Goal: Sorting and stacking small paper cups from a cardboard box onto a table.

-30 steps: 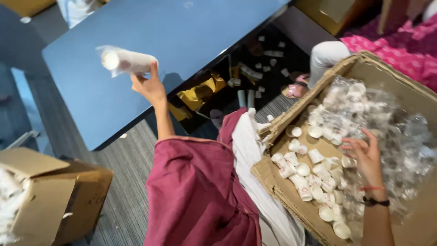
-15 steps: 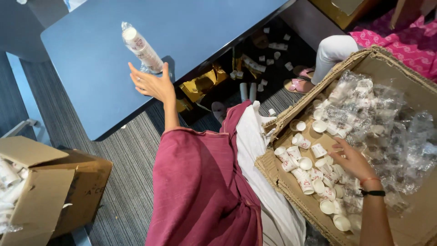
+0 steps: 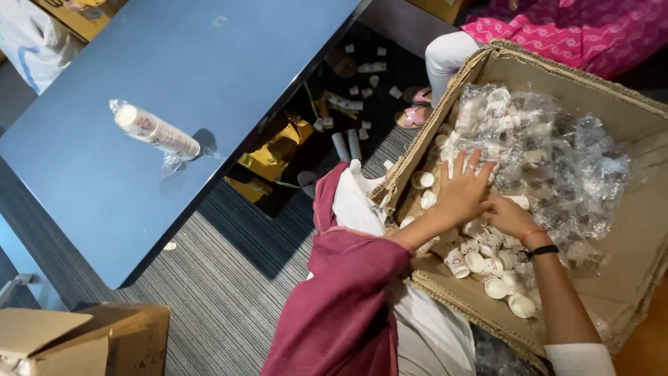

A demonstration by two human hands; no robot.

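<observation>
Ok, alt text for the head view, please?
Both hands, left hand and right hand, reach into a large cardboard box of loose small paper cups and clear plastic wrap. A wrapped cup stack lies on the blue table beside it.

Wrapped cup stack [image 3: 157,132] on table [image 3: 104,202] at left, both hands in cardboard box [image 3: 626,230] of loose cups [image 3: 487,268] at right

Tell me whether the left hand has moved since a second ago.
Yes. The left hand went from above the blue table, where the wrapped cup stack now lies, into the cardboard box.
</observation>
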